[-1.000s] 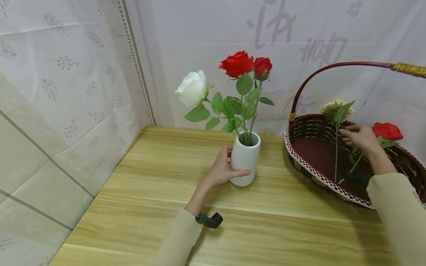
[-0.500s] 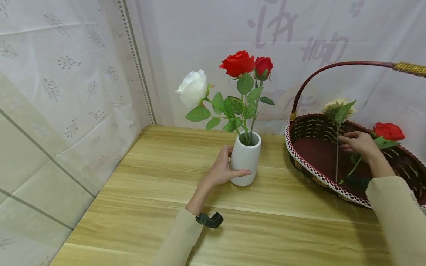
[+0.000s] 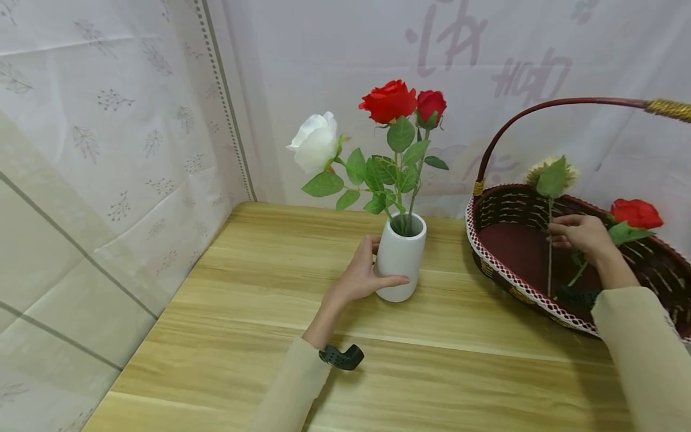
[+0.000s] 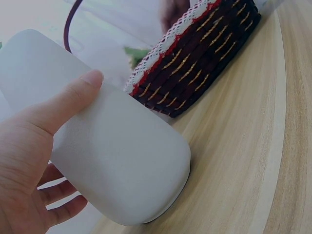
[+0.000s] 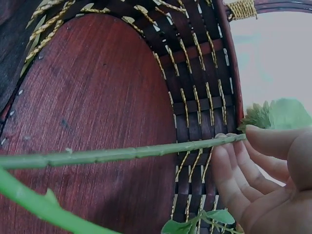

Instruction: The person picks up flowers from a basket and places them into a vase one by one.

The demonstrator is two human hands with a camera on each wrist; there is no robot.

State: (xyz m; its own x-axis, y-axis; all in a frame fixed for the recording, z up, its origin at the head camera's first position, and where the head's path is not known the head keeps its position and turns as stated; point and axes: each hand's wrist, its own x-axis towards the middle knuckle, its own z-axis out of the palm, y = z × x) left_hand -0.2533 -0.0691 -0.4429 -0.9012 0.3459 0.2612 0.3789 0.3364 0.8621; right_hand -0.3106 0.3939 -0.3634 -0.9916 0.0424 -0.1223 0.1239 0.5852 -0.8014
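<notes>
My left hand grips a white vase, thumb across its front and fingers behind it. The vase stands upright on the table. In it are a white rose, an open red rose and a smaller red rose. Over the basket at the right, my right hand pinches the stem of a cream flower; a leaf covers part of its bloom. Another red rose leans in the basket behind that hand, its stem partly hidden.
The dark woven basket has a white lace rim and a tall arched handle. The wooden table extends left and in front of the vase. Printed cloth hangs behind and at the left.
My right fingers have come onto the cream flower's stem, and its leaf has turned in front of the bloom. My left hand stays on the vase. The head view has shifted slightly.
</notes>
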